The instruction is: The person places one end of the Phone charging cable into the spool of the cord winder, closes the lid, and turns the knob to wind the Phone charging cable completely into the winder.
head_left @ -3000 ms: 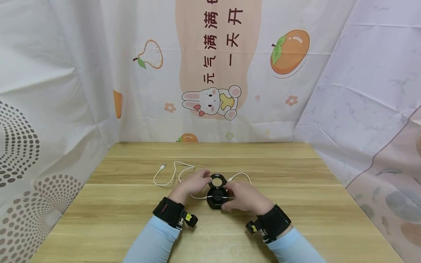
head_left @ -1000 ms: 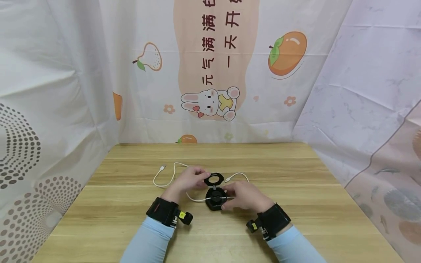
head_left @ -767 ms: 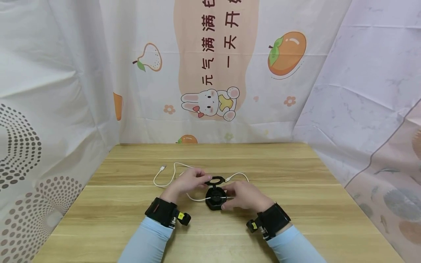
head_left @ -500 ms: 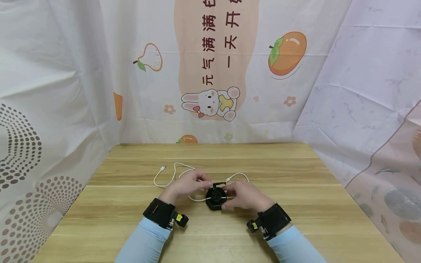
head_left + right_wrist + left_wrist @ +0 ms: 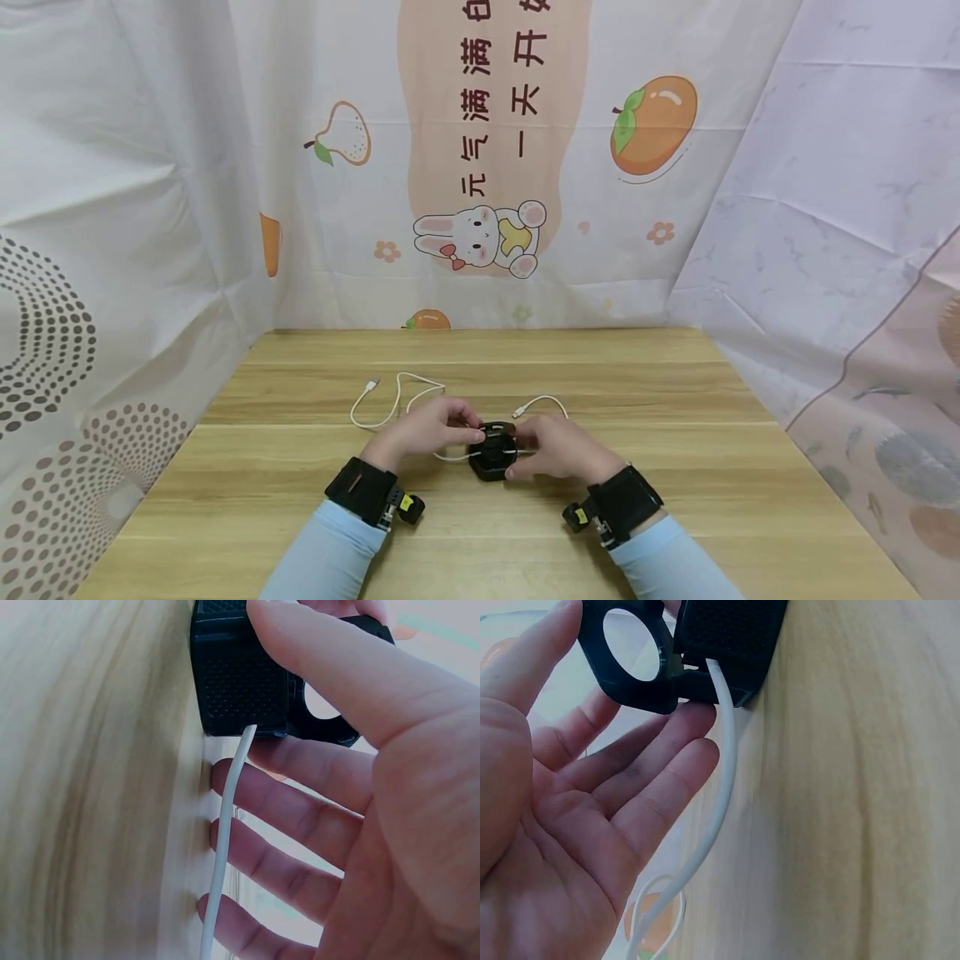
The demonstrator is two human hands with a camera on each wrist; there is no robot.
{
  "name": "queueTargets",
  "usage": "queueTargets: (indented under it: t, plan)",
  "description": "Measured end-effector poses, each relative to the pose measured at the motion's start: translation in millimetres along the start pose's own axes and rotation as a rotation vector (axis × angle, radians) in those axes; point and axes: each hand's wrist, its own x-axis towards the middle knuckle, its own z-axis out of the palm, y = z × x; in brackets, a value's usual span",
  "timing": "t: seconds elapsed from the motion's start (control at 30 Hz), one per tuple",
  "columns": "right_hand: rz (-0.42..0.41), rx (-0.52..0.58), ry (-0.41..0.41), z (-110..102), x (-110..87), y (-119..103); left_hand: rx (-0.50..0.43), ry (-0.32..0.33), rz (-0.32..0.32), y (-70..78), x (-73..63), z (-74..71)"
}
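A black octagonal cable case (image 5: 491,472) stands on the table between the hands. Its hinged lid (image 5: 641,697), a ring with a round hole, tilts up partway over the base. My left hand (image 5: 427,429) pinches the lid's edge, thumb in front and fingers behind. My right hand (image 5: 558,446) holds the base's right side, its thumb (image 5: 330,652) along one face and the other fingers spread below. A white USB cable (image 5: 728,765) runs through the base and comes out on both sides. The lid's far part is hidden by fingers in the right wrist view.
The cable's USB plug (image 5: 371,386) lies at the back left, beyond the left hand, in a loose loop. Its smaller plug (image 5: 519,412) lies just behind the right hand. A printed curtain (image 5: 480,300) hangs behind the wooden table (image 5: 480,550).
My left hand has swung the lid from standing raised behind the base forward and down over it. The right hand has stayed at the base's right side.
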Motion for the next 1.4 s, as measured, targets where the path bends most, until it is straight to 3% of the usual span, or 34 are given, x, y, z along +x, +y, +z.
queueTargets:
  t: [0.5,0.77,1.1,1.4]
  plan:
    - [0.018,0.044,-0.031,-0.2,1.2,-0.3,0.077,-0.023,0.054,6.6,-4.0,5.8]
    - [0.021,0.027,-0.023,0.7,1.0,-0.7,0.241,-0.02,0.109,14.6,-6.5,8.7]
    - [0.04,0.001,-0.021,0.1,1.0,-1.4,0.356,-0.005,0.141,18.7,-7.1,12.9]
    - [0.042,0.003,-0.023,-0.3,0.8,-2.7,0.385,-0.008,0.122,19.6,-6.6,13.8]
